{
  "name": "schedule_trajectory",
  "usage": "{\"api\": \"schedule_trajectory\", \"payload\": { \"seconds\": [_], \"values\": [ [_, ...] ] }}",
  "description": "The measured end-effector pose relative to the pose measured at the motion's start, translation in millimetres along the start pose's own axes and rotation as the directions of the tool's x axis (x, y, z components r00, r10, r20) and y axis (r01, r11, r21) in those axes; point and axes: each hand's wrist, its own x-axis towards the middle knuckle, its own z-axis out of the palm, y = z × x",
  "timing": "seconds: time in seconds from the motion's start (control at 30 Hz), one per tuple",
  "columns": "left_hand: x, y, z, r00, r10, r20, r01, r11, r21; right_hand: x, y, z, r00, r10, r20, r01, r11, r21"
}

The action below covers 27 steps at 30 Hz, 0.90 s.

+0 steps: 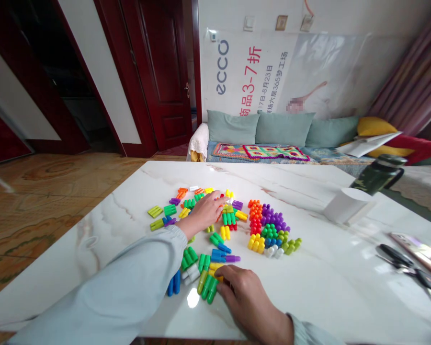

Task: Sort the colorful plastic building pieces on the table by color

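Loose plastic building blocks, made of joined coloured tubes, lie in a scattered pile on the table. My left hand (209,210) reaches across the far part of this pile, fingers stretched out. Its fingertips are over small red and white blocks, close to a green block (229,218) and a purple block (237,205). At the near side, my right hand (246,290) has bent fingers, with thumb and forefinger apart. They rest beside a green block (210,288) and a yellow block (215,266). A blue block (218,256) with a purple end lies just beyond.
Right of the pile, blocks stand grouped by colour, including orange (255,209), purple (273,218) and yellow (256,243). Farther right are a white paper box (345,207), a camouflage flask (378,175), keys (398,258) and a phone (418,251). A sofa (330,154) stands behind the table.
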Motion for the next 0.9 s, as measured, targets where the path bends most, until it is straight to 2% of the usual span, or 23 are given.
{"api": "schedule_trajectory", "payload": {
  "seconds": [0.13, 0.3, 0.43, 0.53, 0.6, 0.67, 0.77, 0.83, 0.9],
  "values": [
    [18.9, -7.0, 13.7, 0.998, -0.036, 0.06, 0.037, 0.999, -0.015, -2.2, -0.8, -1.2, 1.0, -0.009, 0.019, 0.01, 1.0, -0.027],
    [26.3, -9.1, 24.4, 0.991, -0.095, 0.09, 0.105, 0.988, -0.114, -3.4, -1.3, -3.2, 0.999, -0.01, 0.038, 0.011, 0.999, -0.048],
    [25.4, -9.7, 25.1, 0.985, -0.171, 0.033, 0.173, 0.943, -0.283, -3.9, -1.9, -3.0, 0.999, -0.023, 0.032, 0.025, 0.998, -0.06],
    [20.0, -4.7, 19.5, 0.966, -0.255, -0.051, 0.203, 0.862, -0.465, -3.8, -0.9, -2.7, 1.0, -0.028, 0.011, 0.028, 0.997, -0.066],
    [10.8, 3.2, 14.7, 0.941, -0.329, -0.084, 0.216, 0.77, -0.601, -3.1, 1.0, -3.5, 1.0, -0.02, -0.017, 0.018, 0.997, -0.069],
    [-5.1, 14.6, 10.3, 0.917, -0.392, -0.071, 0.221, 0.65, -0.727, -1.7, 3.3, -5.5, 0.998, -0.016, -0.065, 0.013, 0.999, -0.051],
    [-40.4, 34.5, 5.4, 0.897, -0.443, 0.003, 0.234, 0.469, -0.851, 1.5, 5.6, -10.7, 0.981, -0.008, -0.192, 0.017, 0.999, 0.05],
    [-67.8, 47.5, 2.8, 0.879, -0.472, 0.068, 0.253, 0.34, -0.906, 3.8, 5.1, -13.9, 0.958, 0.034, -0.283, 0.018, 0.984, 0.179],
    [-94.4, 59.1, 1.2, 0.814, -0.52, 0.26, 0.261, -0.074, -0.963, 5.6, 3.0, -14.9, 0.939, 0.105, -0.328, 0.026, 0.929, 0.37]
  ]
}}
